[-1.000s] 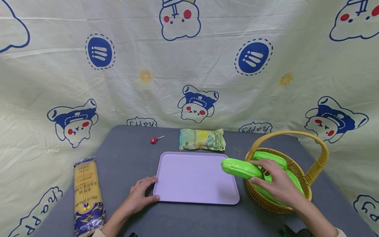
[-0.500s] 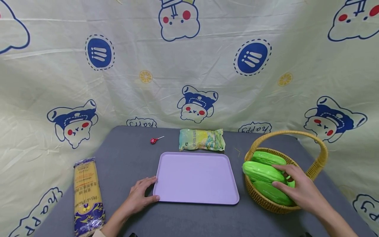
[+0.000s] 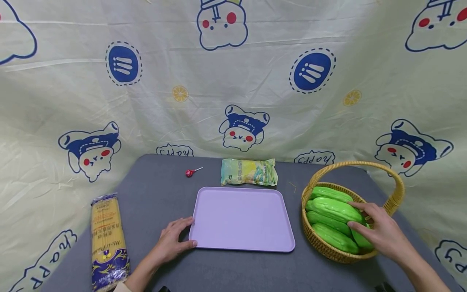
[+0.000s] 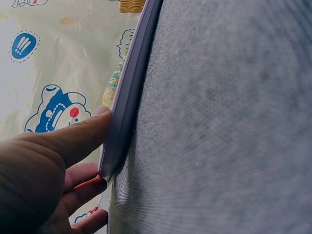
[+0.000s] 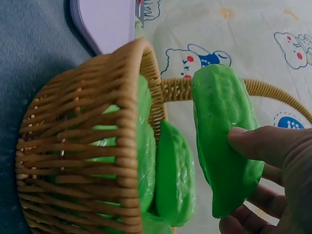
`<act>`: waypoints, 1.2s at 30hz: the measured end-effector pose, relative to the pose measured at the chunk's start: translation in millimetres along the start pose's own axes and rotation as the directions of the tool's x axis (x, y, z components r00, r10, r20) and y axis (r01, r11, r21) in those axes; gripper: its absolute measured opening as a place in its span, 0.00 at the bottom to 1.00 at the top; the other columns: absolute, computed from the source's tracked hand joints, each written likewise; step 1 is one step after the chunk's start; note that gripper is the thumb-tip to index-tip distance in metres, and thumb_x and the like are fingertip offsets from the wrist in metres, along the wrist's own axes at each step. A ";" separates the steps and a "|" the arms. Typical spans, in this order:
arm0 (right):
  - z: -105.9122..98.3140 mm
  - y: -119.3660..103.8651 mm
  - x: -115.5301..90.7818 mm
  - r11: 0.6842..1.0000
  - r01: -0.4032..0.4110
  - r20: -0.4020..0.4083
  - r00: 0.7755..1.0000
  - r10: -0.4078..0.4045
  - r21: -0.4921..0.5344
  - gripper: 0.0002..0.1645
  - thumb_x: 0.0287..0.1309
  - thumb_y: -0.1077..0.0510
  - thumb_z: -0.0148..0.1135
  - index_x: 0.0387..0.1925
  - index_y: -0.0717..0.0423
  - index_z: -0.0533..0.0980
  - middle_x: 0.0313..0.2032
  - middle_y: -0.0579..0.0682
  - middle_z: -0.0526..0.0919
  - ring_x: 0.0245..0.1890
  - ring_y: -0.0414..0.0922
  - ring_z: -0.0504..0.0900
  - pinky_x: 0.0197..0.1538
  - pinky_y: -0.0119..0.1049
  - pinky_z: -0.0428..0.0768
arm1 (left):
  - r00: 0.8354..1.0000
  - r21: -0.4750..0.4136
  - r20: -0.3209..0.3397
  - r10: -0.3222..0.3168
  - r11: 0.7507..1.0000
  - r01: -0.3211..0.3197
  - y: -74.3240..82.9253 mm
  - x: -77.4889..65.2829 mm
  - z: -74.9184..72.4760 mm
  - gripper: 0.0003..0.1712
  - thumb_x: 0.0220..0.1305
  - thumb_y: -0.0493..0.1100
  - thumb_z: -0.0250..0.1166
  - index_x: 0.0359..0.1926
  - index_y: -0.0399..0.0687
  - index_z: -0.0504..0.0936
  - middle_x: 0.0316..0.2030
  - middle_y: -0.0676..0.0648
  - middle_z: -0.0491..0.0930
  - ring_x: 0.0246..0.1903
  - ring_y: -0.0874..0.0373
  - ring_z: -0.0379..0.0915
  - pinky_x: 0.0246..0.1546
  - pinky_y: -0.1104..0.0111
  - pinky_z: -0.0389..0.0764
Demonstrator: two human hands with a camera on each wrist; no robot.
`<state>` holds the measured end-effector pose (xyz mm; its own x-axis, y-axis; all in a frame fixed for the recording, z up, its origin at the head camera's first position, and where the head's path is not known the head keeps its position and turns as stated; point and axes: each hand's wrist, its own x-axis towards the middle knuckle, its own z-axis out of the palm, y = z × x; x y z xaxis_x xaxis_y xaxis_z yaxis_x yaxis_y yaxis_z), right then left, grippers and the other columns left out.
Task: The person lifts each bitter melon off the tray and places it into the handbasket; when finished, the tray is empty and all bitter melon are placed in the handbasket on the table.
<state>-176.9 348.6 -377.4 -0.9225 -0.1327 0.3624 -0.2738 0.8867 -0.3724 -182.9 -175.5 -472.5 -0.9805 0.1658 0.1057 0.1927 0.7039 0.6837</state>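
Note:
A thick, ridged, bright green cucumber-like vegetable (image 3: 333, 209) is pinched between my right thumb and fingers. My right hand (image 3: 381, 231) is at the right side of a wicker basket (image 3: 365, 261), with the vegetable over it. In the right wrist view the held vegetable (image 5: 226, 131) appears apart from the others (image 5: 173, 170) inside the basket. Several like it lie in the basket (image 3: 335, 238). At the near left corner of a flat lilac tray (image 3: 240, 219), my left hand (image 3: 171, 241) rests, its thumb and fingers touching the rim.
The basket's tall arched handle (image 3: 397, 194) rises on the right. Behind the tray lies a yellow-green packet (image 3: 249, 172), with a red lollipop (image 3: 189, 173) to its left. A long spaghetti packet (image 3: 108, 239) lies on the grey table (image 3: 157, 194) at far left.
My right hand has moved right with the vegetable, from beside the tray's right edge to over the basket. The left hand and tray have stayed put.

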 end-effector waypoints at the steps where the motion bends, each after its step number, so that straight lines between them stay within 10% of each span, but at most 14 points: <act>1: 1.1 1.5 0.9 1.000 0.001 0.002 1.000 -0.001 0.002 0.30 0.52 0.51 0.68 0.55 0.58 0.74 0.45 0.57 0.76 0.35 0.17 0.58 0.33 0.28 0.68 | 1.000 0.000 0.001 0.000 1.000 0.000 0.1 0.0 -0.1 0.38 0.47 0.51 0.73 0.60 0.45 0.74 0.62 0.45 0.72 0.66 0.41 0.59 0.59 0.41 0.56; 16: 24.6 14.7 10.0 1.000 -0.008 0.009 1.000 0.009 -0.019 0.31 0.51 0.58 0.68 0.56 0.65 0.71 0.46 0.66 0.74 0.43 0.57 0.71 0.38 0.51 0.70 | 1.000 -0.005 0.013 -0.011 1.000 0.012 0.8 -0.5 -0.2 0.39 0.47 0.52 0.73 0.61 0.47 0.74 0.63 0.46 0.72 0.66 0.42 0.58 0.59 0.42 0.56; 36: 38.5 12.2 15.3 1.000 0.005 -0.022 1.000 -0.005 -0.007 0.31 0.48 0.63 0.69 0.55 0.66 0.71 0.45 0.66 0.73 0.44 0.59 0.70 0.40 0.54 0.68 | 1.000 -0.008 0.018 -0.024 1.000 0.025 1.7 -0.6 -0.7 0.39 0.46 0.51 0.73 0.61 0.47 0.73 0.63 0.45 0.72 0.66 0.42 0.58 0.59 0.42 0.55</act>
<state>-204.9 340.3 -409.3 -0.9148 -0.1276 0.3833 -0.2767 0.8892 -0.3644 -182.1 -174.9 -470.9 -0.9840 0.1610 0.0758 0.1682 0.7024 0.6917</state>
